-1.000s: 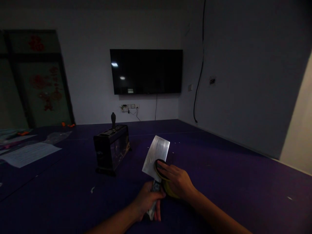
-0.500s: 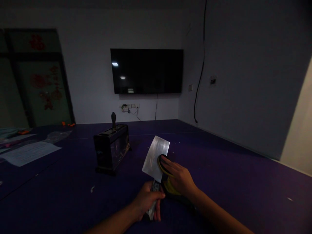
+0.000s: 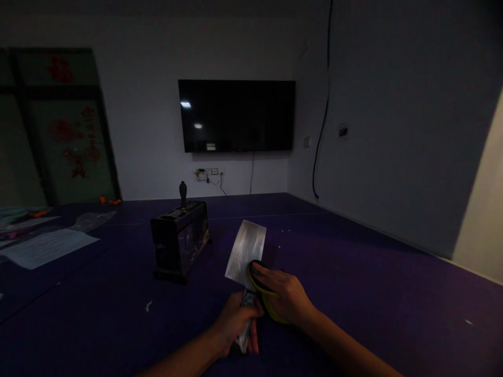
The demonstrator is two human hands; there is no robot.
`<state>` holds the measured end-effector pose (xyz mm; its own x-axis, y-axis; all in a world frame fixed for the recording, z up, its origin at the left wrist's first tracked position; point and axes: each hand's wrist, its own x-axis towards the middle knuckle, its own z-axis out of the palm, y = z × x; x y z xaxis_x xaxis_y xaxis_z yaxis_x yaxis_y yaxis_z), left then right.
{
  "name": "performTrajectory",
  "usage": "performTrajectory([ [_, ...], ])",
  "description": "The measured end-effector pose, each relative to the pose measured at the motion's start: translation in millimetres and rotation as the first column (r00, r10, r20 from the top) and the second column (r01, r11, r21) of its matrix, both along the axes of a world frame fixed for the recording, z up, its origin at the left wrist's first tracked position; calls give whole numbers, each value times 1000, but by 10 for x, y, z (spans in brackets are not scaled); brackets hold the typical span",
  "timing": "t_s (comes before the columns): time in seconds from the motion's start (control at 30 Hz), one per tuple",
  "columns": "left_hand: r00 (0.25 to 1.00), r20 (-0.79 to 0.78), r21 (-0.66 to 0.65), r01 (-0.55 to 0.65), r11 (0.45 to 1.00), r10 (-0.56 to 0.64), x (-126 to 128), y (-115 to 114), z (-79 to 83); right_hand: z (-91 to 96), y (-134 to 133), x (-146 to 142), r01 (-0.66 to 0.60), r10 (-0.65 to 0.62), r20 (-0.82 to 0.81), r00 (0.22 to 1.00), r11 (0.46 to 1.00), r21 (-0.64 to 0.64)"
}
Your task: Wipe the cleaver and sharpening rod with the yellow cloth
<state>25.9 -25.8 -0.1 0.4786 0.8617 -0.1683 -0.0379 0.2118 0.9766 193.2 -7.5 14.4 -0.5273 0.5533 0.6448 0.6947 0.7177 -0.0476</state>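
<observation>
My left hand (image 3: 236, 320) is closed around the handle of a cleaver (image 3: 247, 247), whose broad steel blade points away from me and leans up over the purple tabletop. Pressed on the lower right part of the blade is a black and yellow cloth (image 3: 271, 305), held under the fingers of my right hand (image 3: 288, 294). The fingers and the cloth's fold hide the blade's corner near the handle. Left of the blade stands a black knife block (image 3: 181, 241), with one dark handle (image 3: 183, 196) sticking up from its top slot.
Printed sheets (image 3: 51, 246) and a clear plastic bag (image 3: 92, 221) lie on the left of the purple table (image 3: 373, 303). Small white scraps (image 3: 148, 306) are scattered about. A television (image 3: 238, 115) hangs on the far wall, and a black cable (image 3: 324, 120) runs down the right wall.
My right hand and the cloth have slid down the blade toward the handle and slightly left. The cleaver has shifted a little left, still in my left hand.
</observation>
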Motion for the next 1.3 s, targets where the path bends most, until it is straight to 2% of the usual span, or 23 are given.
performTrajectory([
  [0.43,999,33,-24,6,1000,-5,0,18,1,31,-83,-71,-141,146,-93,985,989,55],
  [0.67,999,-2,11,42,999,-42,18,2,-26,31,-82,-89,3,-5,50,999,999,45],
  [0.8,999,-5,19,40,999,-40,32,-18,-3,49,-92,-89,24,-29,94,995,998,58],
  [1.17,999,-16,13,33,999,-33,7,-25,17,48,8,20,173,-181,55,982,977,125],
  [1.3,999,-26,19,35,999,-35,12,-22,26,37,14,15,176,-181,34,983,977,118],
])
